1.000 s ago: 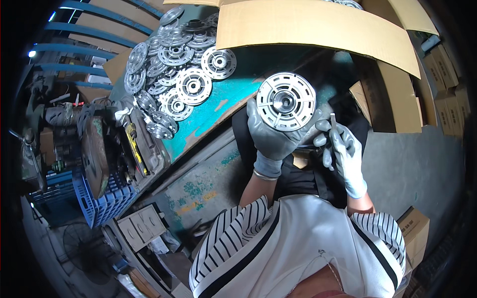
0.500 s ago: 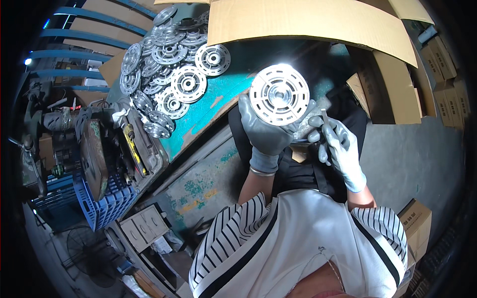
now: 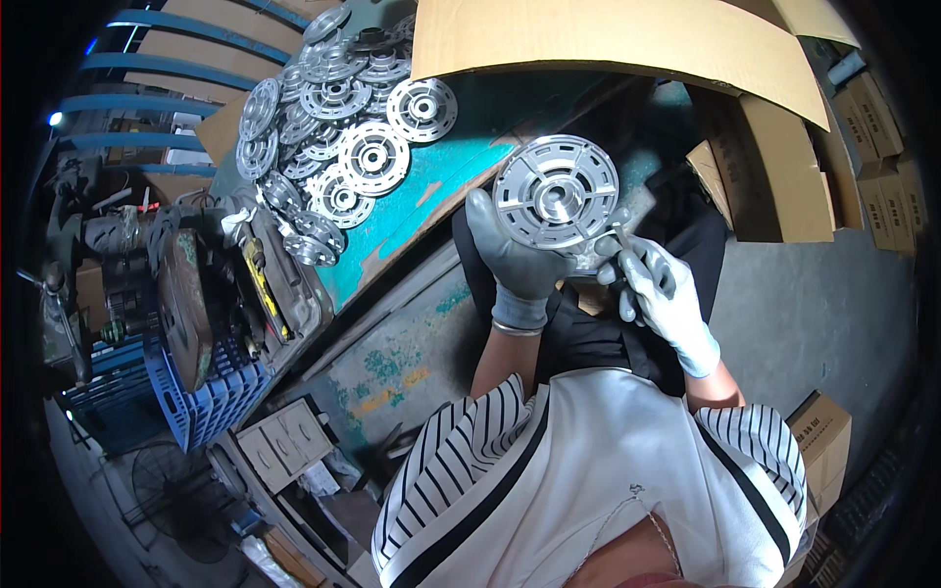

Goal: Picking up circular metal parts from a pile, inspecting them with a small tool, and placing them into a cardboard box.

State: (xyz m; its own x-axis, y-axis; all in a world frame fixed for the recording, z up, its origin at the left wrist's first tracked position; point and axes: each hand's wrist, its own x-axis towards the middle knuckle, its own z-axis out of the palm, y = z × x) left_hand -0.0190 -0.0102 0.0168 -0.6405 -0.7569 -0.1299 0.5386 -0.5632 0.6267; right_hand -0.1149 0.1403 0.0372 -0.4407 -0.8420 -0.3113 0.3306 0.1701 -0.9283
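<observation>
A round slotted metal disc (image 3: 529, 174) with a raised hub rests in my left hand (image 3: 524, 257), which wears a grey-coated glove and grips it from below and the left side. My right hand (image 3: 661, 292), gloved alike, pinches a thin, narrow tool (image 3: 621, 236) whose kind I cannot make out. The tool's tip is close to the disc's lower right rim; whether it touches I cannot tell. To the far left, a heap of similar metal discs (image 3: 373, 158) lies on the worn green tabletop (image 3: 392, 211).
An open cardboard box (image 3: 608, 37) stands at the far side, its flap spreading over the table. Stacked cartons (image 3: 870, 132) line the right. Left are a blue plastic crate (image 3: 208, 400), machinery (image 3: 183, 304) and a small drawer cabinet (image 3: 284, 446). A fan (image 3: 176, 500) stands lower left.
The disc has tilted, losing its bright glare and showing its hub more plainly. My right hand has moved slightly left, bringing the thin tool to the disc's rim.
</observation>
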